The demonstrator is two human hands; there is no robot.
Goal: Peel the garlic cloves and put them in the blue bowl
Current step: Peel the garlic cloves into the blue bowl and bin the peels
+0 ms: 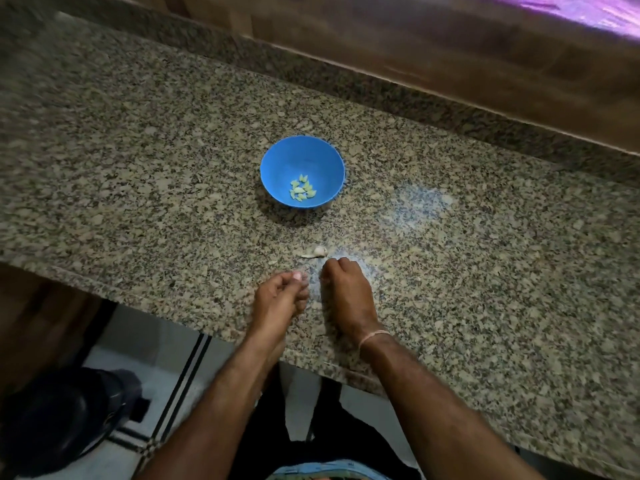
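The blue bowl [277, 161] stands mid-counter with several peeled garlic cloves [302, 191] in its bottom. One unpeeled garlic clove [320, 251] lies on the counter in front of the bowl, with a scrap of peel [309, 256] beside it. My left hand [280, 296] is near the counter's front edge and pinches a small pale piece, apparently a garlic clove [296, 276], at its fingertips. My right hand [346, 289] rests just right of it, fingers curled down onto the counter right below the loose clove. Nothing shows in its fingers.
The speckled granite counter [485, 271] runs to a raised granite lip and wooden wall [450, 64] behind. Its front edge runs diagonally past my wrists. Below it are a tiled floor and a dark round object [59, 417] at lower left.
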